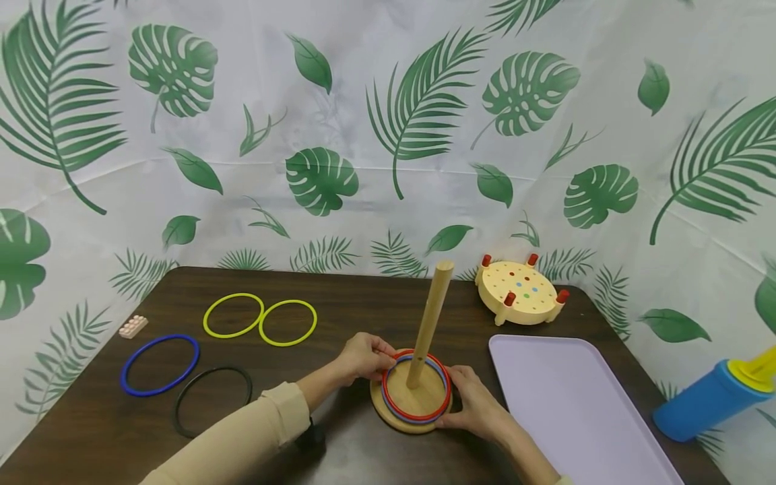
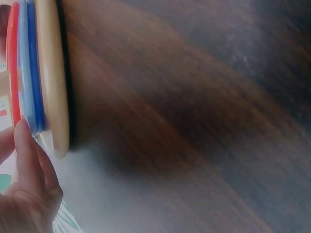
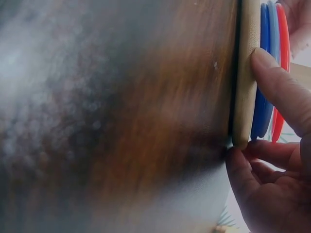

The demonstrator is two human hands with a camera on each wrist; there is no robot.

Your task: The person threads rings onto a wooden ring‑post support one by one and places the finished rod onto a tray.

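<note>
A wooden ring-toss stand has a round base (image 1: 415,403) and an upright peg (image 1: 433,311). Round the peg lie stacked rings: a blue ring (image 2: 35,73) lowest, a grey-blue ring (image 2: 25,73) above it and a red ring (image 1: 417,419) on top. My left hand (image 1: 364,357) pinches the red ring at its far left side between thumb and fingers. On the right, my right hand (image 1: 475,403) grips the base's edge, its thumb (image 3: 272,73) lying across the rim beside the rings and its fingertips at the far edge.
Two yellow rings (image 1: 287,344), a blue ring (image 1: 159,393) and a black ring (image 1: 247,387) lie at left near a small pink block (image 1: 133,327). To the right are a lilac tray (image 1: 564,397), a cream pegged disc (image 1: 521,306) and a blue cylinder (image 1: 697,404).
</note>
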